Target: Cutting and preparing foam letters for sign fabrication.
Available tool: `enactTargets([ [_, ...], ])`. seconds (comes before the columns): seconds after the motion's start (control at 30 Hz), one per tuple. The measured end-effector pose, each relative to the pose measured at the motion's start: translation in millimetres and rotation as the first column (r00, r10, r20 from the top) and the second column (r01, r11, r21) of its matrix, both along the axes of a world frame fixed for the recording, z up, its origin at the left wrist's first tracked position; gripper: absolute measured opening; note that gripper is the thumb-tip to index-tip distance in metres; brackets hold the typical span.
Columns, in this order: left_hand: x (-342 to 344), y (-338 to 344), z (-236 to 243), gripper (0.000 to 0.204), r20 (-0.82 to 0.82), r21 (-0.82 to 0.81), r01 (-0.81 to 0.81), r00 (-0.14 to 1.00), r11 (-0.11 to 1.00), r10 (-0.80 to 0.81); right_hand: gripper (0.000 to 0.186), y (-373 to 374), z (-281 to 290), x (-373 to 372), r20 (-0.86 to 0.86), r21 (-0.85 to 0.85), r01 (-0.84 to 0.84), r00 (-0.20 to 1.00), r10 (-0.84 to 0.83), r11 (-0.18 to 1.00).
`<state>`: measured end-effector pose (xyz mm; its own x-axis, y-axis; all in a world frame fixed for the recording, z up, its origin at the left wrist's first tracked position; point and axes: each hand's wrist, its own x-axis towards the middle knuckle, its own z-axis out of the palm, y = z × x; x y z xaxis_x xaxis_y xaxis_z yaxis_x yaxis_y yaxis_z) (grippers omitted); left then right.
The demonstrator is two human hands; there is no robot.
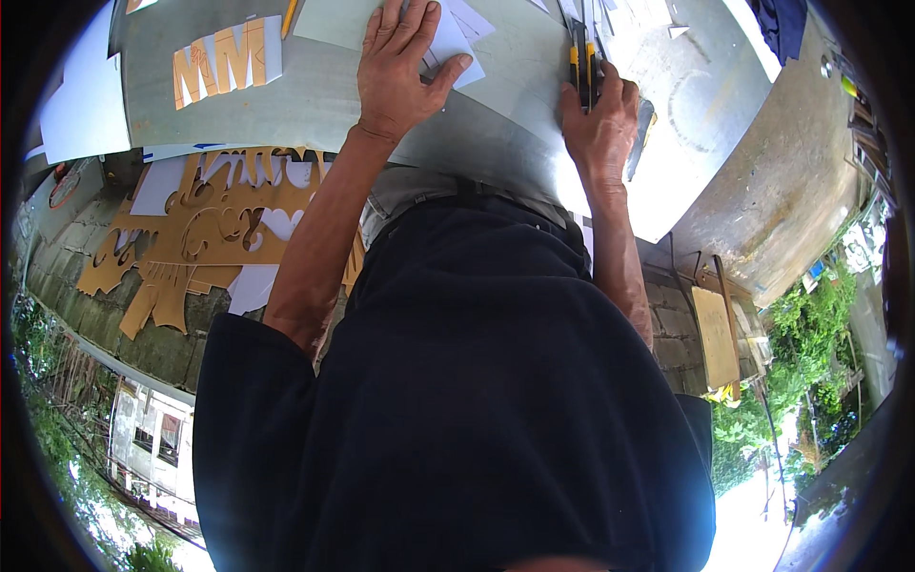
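Note:
My left hand (pixel 405 76) lies flat on the table with its thumb spread out. It rests on a thin white cut piece (pixel 454 48), whose edge shows beside the thumb. On the right, my right hand (pixel 602 119) has its thumb and fingers closed about a yellow-and-black utility knife (pixel 576 65). Slim metal tools stick out past that hand, partly hidden by it. Another dark, narrow tool (pixel 643 133) lies just right of the wrist; its kind is unclear.
The grey metal-topped table (pixel 315 114) carries a brown-and-white zigzag cutout (pixel 221 62), a yellow pencil (pixel 289 19) and white sheets (pixel 86 114) at left. Below its near-left edge lie brown cut-out scrap sheets (pixel 205 224). Dark cloth (pixel 782 27) sits far right.

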<state>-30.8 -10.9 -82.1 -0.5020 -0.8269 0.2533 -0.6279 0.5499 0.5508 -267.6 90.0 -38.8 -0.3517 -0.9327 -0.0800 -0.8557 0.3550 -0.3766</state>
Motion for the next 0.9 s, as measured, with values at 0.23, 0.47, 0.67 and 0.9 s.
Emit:
enactTargets([
  [0.23, 0, 1, 2, 0.068, 0.033, 0.039, -0.003, 0.999, 0.999, 0.002, 0.043, -14, 23, 27, 0.463, 0.085, -0.099, 0.885, 0.048, 0.991],
  [0.47, -2, 2, -14, 0.064, -0.041, -0.044, -0.046, 0.998, 0.998, 0.044, 0.032, -26, 18, 54, 0.296, -0.002, -0.215, 0.933, 0.206, 0.977],
  [0.67, 1, 0, -2, 0.059, -0.022, 0.033, 0.000, 1.000, 0.999, 0.001, 0.036, -32, 19, 67, 0.252, 0.121, -0.221, 0.950, 0.185, 0.968],
  [0.9, -1, -3, 4, 0.053, -0.039, 0.053, -0.013, 0.999, 0.998, 0.016, 0.035, -33, 11, 77, 0.252, 0.153, -0.211, 0.953, 0.168, 0.965],
])
